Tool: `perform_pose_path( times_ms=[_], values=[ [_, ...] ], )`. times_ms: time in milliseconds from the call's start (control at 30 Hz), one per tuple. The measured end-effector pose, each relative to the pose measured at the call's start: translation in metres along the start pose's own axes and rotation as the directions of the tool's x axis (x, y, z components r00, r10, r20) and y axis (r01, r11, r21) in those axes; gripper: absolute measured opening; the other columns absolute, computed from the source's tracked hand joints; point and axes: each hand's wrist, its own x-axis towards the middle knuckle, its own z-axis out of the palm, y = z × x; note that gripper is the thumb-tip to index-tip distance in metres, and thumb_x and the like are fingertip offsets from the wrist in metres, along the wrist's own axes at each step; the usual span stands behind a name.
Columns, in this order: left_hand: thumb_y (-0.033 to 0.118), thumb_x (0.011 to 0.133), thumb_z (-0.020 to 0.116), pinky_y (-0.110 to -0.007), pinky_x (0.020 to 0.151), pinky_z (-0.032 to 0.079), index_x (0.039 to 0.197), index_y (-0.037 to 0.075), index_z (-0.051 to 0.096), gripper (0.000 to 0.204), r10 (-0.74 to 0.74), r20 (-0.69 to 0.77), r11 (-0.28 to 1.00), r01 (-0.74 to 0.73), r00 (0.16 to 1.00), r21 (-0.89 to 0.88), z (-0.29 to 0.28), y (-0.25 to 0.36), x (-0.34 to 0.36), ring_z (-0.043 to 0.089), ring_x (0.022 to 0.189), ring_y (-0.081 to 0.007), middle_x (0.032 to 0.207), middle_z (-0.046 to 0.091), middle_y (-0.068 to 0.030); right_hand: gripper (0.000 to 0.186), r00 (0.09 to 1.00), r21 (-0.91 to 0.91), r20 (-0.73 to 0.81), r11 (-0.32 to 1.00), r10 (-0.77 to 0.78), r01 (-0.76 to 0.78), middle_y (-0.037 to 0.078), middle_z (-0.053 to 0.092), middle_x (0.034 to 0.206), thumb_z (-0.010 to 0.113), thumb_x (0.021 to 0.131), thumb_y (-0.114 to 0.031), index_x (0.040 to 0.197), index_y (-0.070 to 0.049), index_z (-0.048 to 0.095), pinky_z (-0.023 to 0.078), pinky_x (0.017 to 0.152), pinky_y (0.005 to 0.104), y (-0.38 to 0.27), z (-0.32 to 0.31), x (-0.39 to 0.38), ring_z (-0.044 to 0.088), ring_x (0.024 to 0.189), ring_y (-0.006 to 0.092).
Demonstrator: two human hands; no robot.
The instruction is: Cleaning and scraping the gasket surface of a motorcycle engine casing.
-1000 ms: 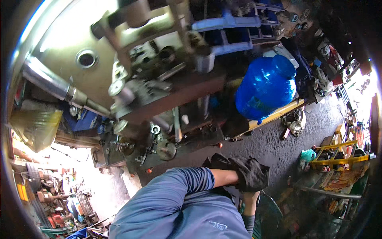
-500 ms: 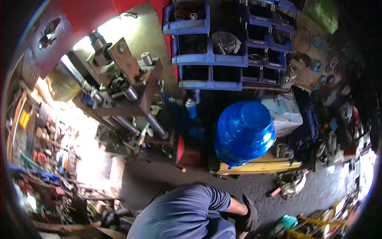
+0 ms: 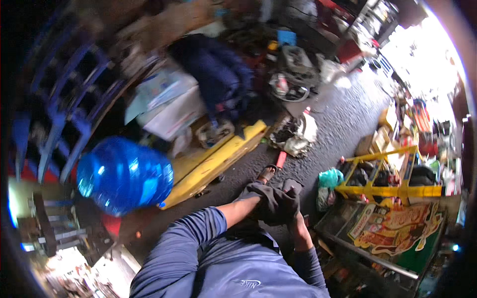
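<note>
- Head view: both forearms come up from the lower edge in blue-grey sleeves and meet over a dark grey cloth held in front of the person's body.
- The left hand is buried in the cloth at its left side; its fingers are covered, so I cannot tell whether they are spread or pressed together.
- The right hand comes up under the cloth's right edge; its fingers too are hidden by the fabric, so their state cannot be told.
- The cloth hangs bunched between the two hands, above the dark asphalt floor.
- Just beyond the cloth a sandalled foot stands on the floor, with a small red cylinder lying beside it.
- To the left, well apart from the hands, is a big blue water bottle, next to a yellow pallet jack.
- To the right stands a yellow metal frame with a green plastic bag by its left end.
- Below that frame is a glass-topped case with a colourful poster.
- Blue storage racks fill the upper left, blurred.
</note>
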Motion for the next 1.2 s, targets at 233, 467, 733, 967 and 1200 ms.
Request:
perform_pose_path(
  times_ms=[233, 467, 733, 967, 1200],
  values=[
    [0.053, 0.093, 0.052, -0.043, 0.062, 0.046, 0.088, 0.017, 0.065, 0.039, 0.18, 0.343, 0.979, -0.2, 0.922, 0.024, -0.035, 0.05, 0.168, 0.06, 0.073, -0.0272, 0.081, 0.065, -0.0064, 0.065, 0.803, -0.188, 0.29, 0.792, -0.521, 0.581, 0.025, 0.055, 0.141, 0.055, 0.08, -0.003, 0.144, 0.004, 0.048, 0.037, 0.116, 0.0404, -0.125, -0.116, 0.015, 0.051, 0.136, 0.0363],
    [0.046, 0.093, 0.057, -0.042, 0.07, 0.049, 0.101, 0.012, 0.067, 0.036, 0.079, 0.622, 0.996, -0.084, 0.779, -0.022, 0.062, 0.049, 0.353, 0.062, 0.085, -0.0243, 0.098, 0.068, -0.0066, 0.057, 0.931, -0.405, 0.303, 0.856, -0.205, 0.32, 0.02, 0.071, 0.119, 0.074, 0.088, -0.016, 0.14, -0.001, 0.056, 0.052, 0.099, 0.0369, -0.219, -0.3, 0.054, 0.069, 0.112, 0.0258],
    [0.04, 0.093, 0.06, -0.039, 0.081, 0.05, 0.119, 0.01, 0.063, 0.04, -0.202, 0.198, 0.455, 0.271, 0.959, -0.848, 0.046, 0.162, 0.615, 0.061, 0.096, -0.0215, 0.109, 0.065, -0.0067, 0.067, 0.971, 0.721, 0.198, 0.651, 0.132, -0.235, 0.013, 0.059, 0.142, 0.052, 0.1, -0.059, 0.147, -0.011, 0.049, 0.053, 0.098, 0.0464, -0.28, -0.483, 0.255, 0.06, 0.124, 0.0271],
    [0.029, 0.098, 0.056, -0.035, 0.11, 0.039, 0.148, 0.008, 0.039, 0.058, 0.117, 0.415, 0.938, 0.036, 0.902, -0.344, -0.042, 0.259, 0.791, 0.05, 0.127, -0.0208, 0.136, 0.055, -0.0127, 0.052, 0.948, -0.257, -0.178, 0.943, -0.263, 0.214, 0.024, 0.072, 0.104, 0.067, 0.093, -0.048, 0.106, 0.003, 0.068, 0.054, 0.082, 0.0424, -0.429, -0.579, 0.42, 0.07, 0.095, 0.0375],
    [0.029, 0.099, 0.054, -0.036, 0.101, 0.045, 0.134, 0.006, 0.049, 0.042, 0.175, 0.386, 0.91, 0.001, 0.906, -0.415, -0.188, 0.305, 1.021, 0.056, 0.115, -0.0229, 0.118, 0.06, -0.0135, 0.052, 0.623, -0.63, 0.355, 0.315, -0.697, 0.71, 0.025, 0.054, 0.13, 0.069, 0.091, -0.039, 0.119, 0.002, 0.054, 0.057, 0.088, 0.0466, -0.61, -0.716, 0.474, 0.057, 0.117, 0.0419]
  ],
)
